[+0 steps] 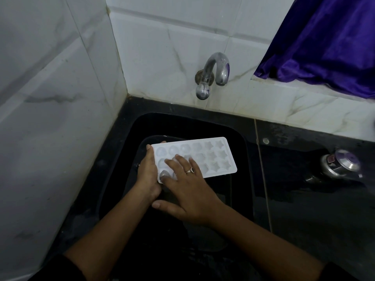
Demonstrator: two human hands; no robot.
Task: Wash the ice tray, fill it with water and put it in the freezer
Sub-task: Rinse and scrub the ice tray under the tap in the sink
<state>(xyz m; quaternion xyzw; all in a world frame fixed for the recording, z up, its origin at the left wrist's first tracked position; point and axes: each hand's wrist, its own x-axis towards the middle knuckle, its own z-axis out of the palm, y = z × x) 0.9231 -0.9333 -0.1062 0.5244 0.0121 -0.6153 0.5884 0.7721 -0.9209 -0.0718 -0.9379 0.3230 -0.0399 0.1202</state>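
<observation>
Sleeves: dark, at the bottom edge of the view, with both forearms bare beyond them.
Right hand: palm down, with straight, spread fingers lying flat on the near-left cells of the ice tray. It holds nothing. There is a ring on one finger.
Left hand: grips the tray's left short end. Its fingers are curled round that edge, and one fingertip shows at the far corner.
Ice tray: white, three rows of six cells, round at the left and star-shaped at the right. It is held open side up over the sink and is touched by both hands.
Sink: black, set into the corner of the tabletop.
Tabletop: black polished stone, wet-looking to the right of the sink.
Steel vessel: lidded and blurred, standing on the tabletop well to the right of the tray.
Tap: curved metal spout on the tiled wall, above the sink's far edge.
Curtain: glossy purple, hanging at the upper right onto a tiled ledge.
</observation>
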